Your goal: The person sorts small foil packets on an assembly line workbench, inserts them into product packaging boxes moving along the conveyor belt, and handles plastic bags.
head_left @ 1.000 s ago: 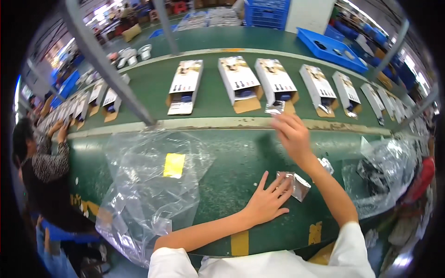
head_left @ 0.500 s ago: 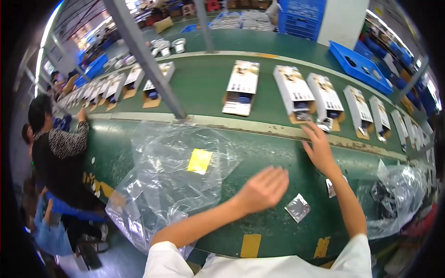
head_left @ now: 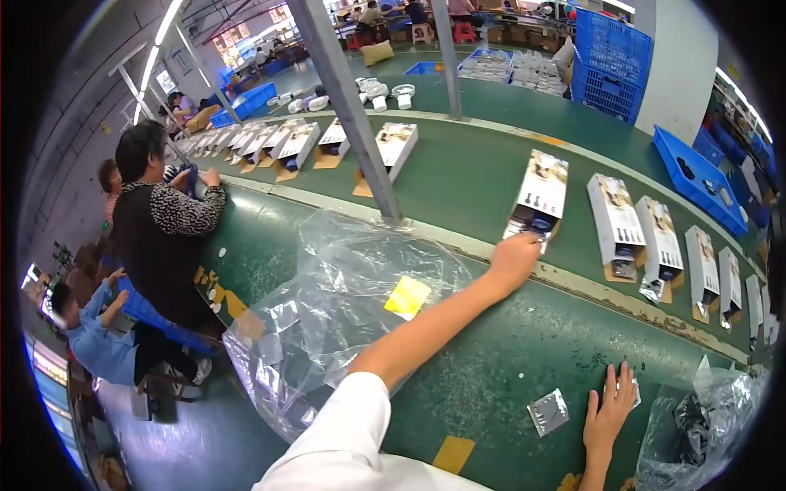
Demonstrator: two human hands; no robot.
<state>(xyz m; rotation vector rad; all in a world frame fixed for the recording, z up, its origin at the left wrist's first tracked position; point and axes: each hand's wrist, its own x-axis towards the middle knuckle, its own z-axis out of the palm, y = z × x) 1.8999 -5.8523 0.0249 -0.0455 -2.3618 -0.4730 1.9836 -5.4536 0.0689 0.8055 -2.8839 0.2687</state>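
My left hand (head_left: 517, 255) reaches across to the conveyor, its fingers curled together at the near, open end of a white printed box (head_left: 544, 186). A dark blue item (head_left: 539, 222) shows inside that end. Whatever the fingers pinch is hidden, though a shiny bit shows beside them. My right hand (head_left: 606, 413) lies on the green table with fingers stretched out, partly covering a silver packet (head_left: 636, 395). Left of it lies another silver packet (head_left: 548, 412), flat and untouched.
A large clear plastic bag (head_left: 327, 286) with a yellow label spreads over the table's left. Another clear bag (head_left: 716, 425) lies at right. More open white boxes (head_left: 616, 214) line the belt. A metal post (head_left: 348, 106) rises at its edge. A co-worker (head_left: 160, 221) works at left.
My left hand has moved forward from above the table to the box's open end. My right hand has drawn back from the boxes onto the silver packet. The view has turned left.
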